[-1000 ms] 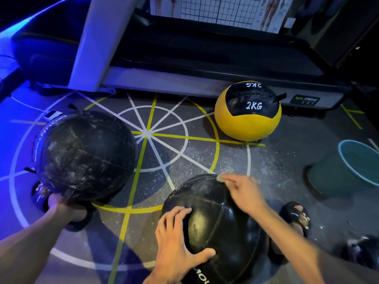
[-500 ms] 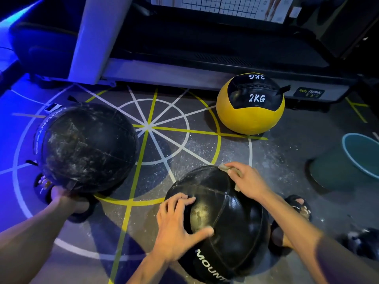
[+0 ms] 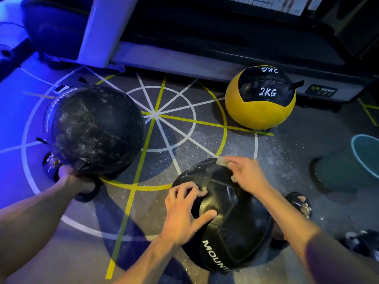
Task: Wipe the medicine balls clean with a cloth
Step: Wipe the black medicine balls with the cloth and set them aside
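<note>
A black medicine ball [image 3: 235,228] marked MOUNT lies on the floor just in front of me. My left hand [image 3: 184,212] holds its near left side, fingers bent and thumb spread across the leather. My right hand [image 3: 248,175] grips a small pale cloth [image 3: 222,160] and presses it on the ball's far top. A second black medicine ball [image 3: 94,130], streaked with white dust, sits to the left. A yellow and black 2KG ball [image 3: 260,111] sits at the back right.
My sandalled feet show beside the balls, the left foot [image 3: 51,160] under the dusty ball, the right foot [image 3: 298,203] behind the near one. A teal bucket [image 3: 354,156] stands at the right. A treadmill base [image 3: 184,58] runs along the back. The floor is dusty.
My right hand has drawn the cloth slightly back over the ball's top. My left hand's fingers have gone from lying flat on the ball to bent.
</note>
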A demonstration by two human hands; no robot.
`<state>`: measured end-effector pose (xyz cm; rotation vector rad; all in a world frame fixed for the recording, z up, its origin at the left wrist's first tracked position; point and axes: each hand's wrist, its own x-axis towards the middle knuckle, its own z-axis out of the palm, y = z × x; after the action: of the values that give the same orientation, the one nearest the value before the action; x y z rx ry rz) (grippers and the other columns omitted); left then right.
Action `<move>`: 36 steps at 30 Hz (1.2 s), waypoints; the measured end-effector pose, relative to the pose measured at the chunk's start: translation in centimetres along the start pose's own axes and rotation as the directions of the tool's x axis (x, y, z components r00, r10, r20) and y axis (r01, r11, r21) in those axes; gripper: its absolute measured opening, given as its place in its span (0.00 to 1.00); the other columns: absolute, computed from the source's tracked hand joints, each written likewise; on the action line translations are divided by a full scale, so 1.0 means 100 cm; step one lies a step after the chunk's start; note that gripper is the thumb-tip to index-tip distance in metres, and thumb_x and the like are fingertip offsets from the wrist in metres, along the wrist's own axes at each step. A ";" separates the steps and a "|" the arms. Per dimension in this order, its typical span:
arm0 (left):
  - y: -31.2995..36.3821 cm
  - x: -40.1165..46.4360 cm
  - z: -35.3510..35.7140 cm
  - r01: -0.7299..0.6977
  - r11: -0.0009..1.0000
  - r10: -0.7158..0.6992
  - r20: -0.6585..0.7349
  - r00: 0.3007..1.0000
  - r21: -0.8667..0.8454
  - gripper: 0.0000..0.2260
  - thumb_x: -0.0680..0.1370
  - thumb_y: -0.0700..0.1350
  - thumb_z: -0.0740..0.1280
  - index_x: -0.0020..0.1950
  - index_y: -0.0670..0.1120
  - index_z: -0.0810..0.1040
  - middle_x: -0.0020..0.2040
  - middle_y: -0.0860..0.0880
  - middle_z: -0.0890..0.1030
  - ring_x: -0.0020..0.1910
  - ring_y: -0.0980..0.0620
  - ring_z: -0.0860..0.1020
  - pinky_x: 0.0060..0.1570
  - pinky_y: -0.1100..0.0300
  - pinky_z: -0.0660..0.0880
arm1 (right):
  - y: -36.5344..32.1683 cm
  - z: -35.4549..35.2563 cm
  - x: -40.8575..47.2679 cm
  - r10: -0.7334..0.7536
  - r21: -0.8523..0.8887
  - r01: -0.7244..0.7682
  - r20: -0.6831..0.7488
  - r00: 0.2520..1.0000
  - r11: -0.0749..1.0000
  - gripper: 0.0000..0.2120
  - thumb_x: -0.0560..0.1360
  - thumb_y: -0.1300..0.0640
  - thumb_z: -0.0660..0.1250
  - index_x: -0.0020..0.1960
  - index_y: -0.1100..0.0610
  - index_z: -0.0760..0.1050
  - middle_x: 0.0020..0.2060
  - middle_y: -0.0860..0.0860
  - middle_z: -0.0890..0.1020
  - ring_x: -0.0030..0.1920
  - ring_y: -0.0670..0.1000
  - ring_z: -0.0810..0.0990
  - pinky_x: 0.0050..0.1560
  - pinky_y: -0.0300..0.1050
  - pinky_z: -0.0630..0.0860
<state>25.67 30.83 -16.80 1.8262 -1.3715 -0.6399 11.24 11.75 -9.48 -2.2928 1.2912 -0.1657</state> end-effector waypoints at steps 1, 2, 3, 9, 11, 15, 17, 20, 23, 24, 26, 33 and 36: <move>0.002 0.000 0.002 -0.005 1.000 0.005 -0.002 1.000 0.009 0.29 0.72 0.77 0.63 0.64 0.61 0.77 0.66 0.65 0.66 0.68 0.55 0.62 0.67 0.56 0.56 | -0.003 0.001 0.003 0.056 0.029 -0.056 -0.011 0.998 0.998 0.16 0.83 0.61 0.62 0.66 0.48 0.79 0.56 0.46 0.84 0.40 0.39 0.80 0.42 0.29 0.75; 0.002 -0.001 0.003 -0.012 1.000 0.012 -0.004 1.000 0.014 0.29 0.72 0.77 0.63 0.64 0.60 0.78 0.66 0.64 0.66 0.68 0.55 0.63 0.67 0.56 0.57 | -0.013 0.004 -0.001 0.002 0.026 -0.002 0.009 1.000 1.000 0.16 0.83 0.61 0.61 0.66 0.49 0.80 0.54 0.44 0.83 0.40 0.39 0.80 0.43 0.29 0.76; 0.001 -0.003 0.003 -0.021 1.000 0.021 -0.003 1.000 0.015 0.28 0.72 0.77 0.63 0.63 0.60 0.78 0.66 0.64 0.67 0.67 0.54 0.63 0.66 0.55 0.57 | -0.024 0.010 -0.009 -0.121 0.020 0.120 0.064 0.991 0.993 0.16 0.83 0.62 0.61 0.65 0.51 0.81 0.53 0.46 0.84 0.44 0.42 0.82 0.49 0.34 0.78; -0.003 -0.013 0.002 -0.037 0.999 0.038 -0.017 0.999 0.012 0.25 0.74 0.74 0.66 0.63 0.61 0.77 0.66 0.62 0.68 0.66 0.53 0.64 0.66 0.54 0.58 | -0.006 0.002 0.003 -0.080 -0.117 0.092 0.105 0.991 0.989 0.18 0.81 0.62 0.66 0.69 0.50 0.78 0.60 0.51 0.83 0.54 0.48 0.81 0.58 0.40 0.74; -0.004 -0.015 0.003 -0.050 0.998 0.051 -0.022 0.998 0.026 0.24 0.73 0.74 0.67 0.63 0.61 0.78 0.66 0.62 0.69 0.66 0.53 0.64 0.66 0.55 0.58 | 0.005 0.001 0.009 0.111 -0.038 -0.110 0.021 0.994 0.993 0.17 0.84 0.59 0.62 0.69 0.48 0.78 0.62 0.50 0.83 0.57 0.48 0.82 0.60 0.41 0.74; -0.009 -0.023 0.001 -0.069 0.997 0.070 -0.040 0.997 0.013 0.24 0.72 0.74 0.68 0.60 0.60 0.78 0.65 0.61 0.70 0.66 0.52 0.66 0.67 0.53 0.60 | -0.026 0.016 -0.034 -0.252 0.028 0.250 0.146 0.957 0.968 0.17 0.83 0.59 0.64 0.68 0.45 0.78 0.64 0.40 0.79 0.59 0.37 0.79 0.65 0.29 0.68; -0.009 -0.024 0.000 -0.071 0.997 0.072 -0.023 0.997 0.019 0.24 0.72 0.74 0.68 0.60 0.61 0.78 0.65 0.62 0.70 0.66 0.51 0.66 0.68 0.52 0.60 | -0.017 0.010 -0.031 -0.287 0.006 0.291 0.188 0.939 0.957 0.18 0.81 0.60 0.67 0.69 0.46 0.78 0.63 0.42 0.80 0.57 0.33 0.78 0.62 0.22 0.66; -0.004 -0.025 0.002 -0.090 0.996 0.090 0.004 0.996 0.009 0.23 0.73 0.73 0.68 0.61 0.61 0.78 0.65 0.63 0.70 0.67 0.50 0.66 0.70 0.50 0.59 | 0.010 -0.008 -0.004 0.061 -0.038 -0.059 0.072 0.996 0.998 0.16 0.83 0.59 0.62 0.69 0.49 0.78 0.54 0.52 0.86 0.49 0.46 0.85 0.47 0.30 0.71; -0.005 -0.025 0.003 -0.102 0.995 0.102 0.006 0.995 0.003 0.23 0.73 0.74 0.67 0.60 0.61 0.79 0.65 0.62 0.70 0.68 0.49 0.66 0.70 0.49 0.58 | -0.010 0.004 -0.022 -0.064 -0.014 0.065 0.042 0.997 0.998 0.16 0.83 0.61 0.62 0.67 0.49 0.80 0.59 0.47 0.85 0.53 0.45 0.84 0.57 0.33 0.72; -0.007 -0.025 0.004 -0.099 0.995 0.099 0.004 0.995 0.004 0.23 0.73 0.74 0.67 0.60 0.61 0.79 0.65 0.62 0.70 0.68 0.49 0.66 0.70 0.50 0.58 | -0.023 0.010 -0.035 -0.191 -0.009 0.192 0.075 0.979 0.981 0.16 0.82 0.62 0.64 0.66 0.49 0.80 0.61 0.45 0.83 0.56 0.44 0.83 0.62 0.35 0.71; -0.008 -0.027 0.002 -0.098 0.995 0.098 0.005 0.995 0.011 0.23 0.73 0.73 0.67 0.60 0.61 0.78 0.65 0.62 0.70 0.68 0.50 0.65 0.70 0.50 0.58 | -0.033 0.016 -0.052 -0.339 0.045 0.336 0.196 0.920 0.941 0.17 0.82 0.62 0.66 0.68 0.49 0.79 0.63 0.40 0.81 0.62 0.38 0.79 0.68 0.36 0.70; -0.005 -0.029 0.000 -0.112 0.994 0.111 0.036 0.993 0.009 0.22 0.74 0.74 0.66 0.61 0.62 0.77 0.66 0.63 0.69 0.69 0.50 0.65 0.71 0.48 0.59 | 0.008 -0.011 -0.006 0.190 -0.004 -0.190 0.030 0.981 0.982 0.14 0.84 0.58 0.62 0.66 0.50 0.80 0.54 0.52 0.86 0.41 0.45 0.80 0.45 0.39 0.73; -0.006 -0.029 0.002 -0.118 0.993 0.118 0.027 0.993 0.022 0.22 0.74 0.74 0.66 0.59 0.61 0.78 0.66 0.62 0.70 0.68 0.50 0.65 0.70 0.47 0.60 | -0.033 0.003 -0.034 -0.066 0.092 0.050 0.174 0.983 0.994 0.15 0.83 0.59 0.63 0.63 0.44 0.80 0.59 0.47 0.84 0.47 0.43 0.83 0.51 0.38 0.80</move>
<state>25.02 33.60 -17.54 1.7461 -1.4978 -0.5893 12.05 16.09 -7.74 -2.2169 1.1066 -0.0361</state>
